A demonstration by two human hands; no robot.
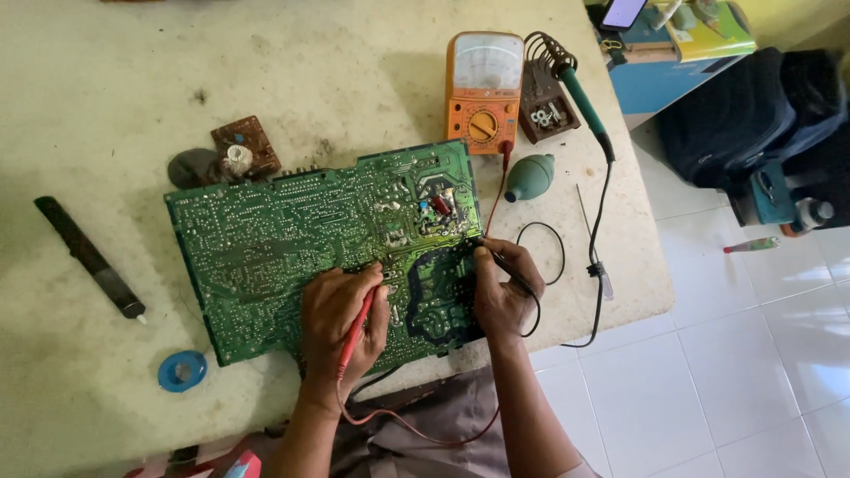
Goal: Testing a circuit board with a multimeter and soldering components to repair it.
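A large green circuit board [266, 239] lies solder side up on the pale worktable [115, 88]. My left hand [336, 319] grips a red test probe [359, 326], its tip touching the board near the middle. My right hand [503, 288] grips a black test probe [506, 264], tip pressed on the board's right edge. Red and black leads run from the probes toward an orange analog multimeter [482, 93] behind the board.
A soldering iron [580, 93] rests in its coil stand beside the meter, with a green rubber bulb [529, 175] nearby. A small brown board [243, 146], a black tool [88, 258] and a blue solder reel [182, 370] lie at the left. White floor tiles are on the right.
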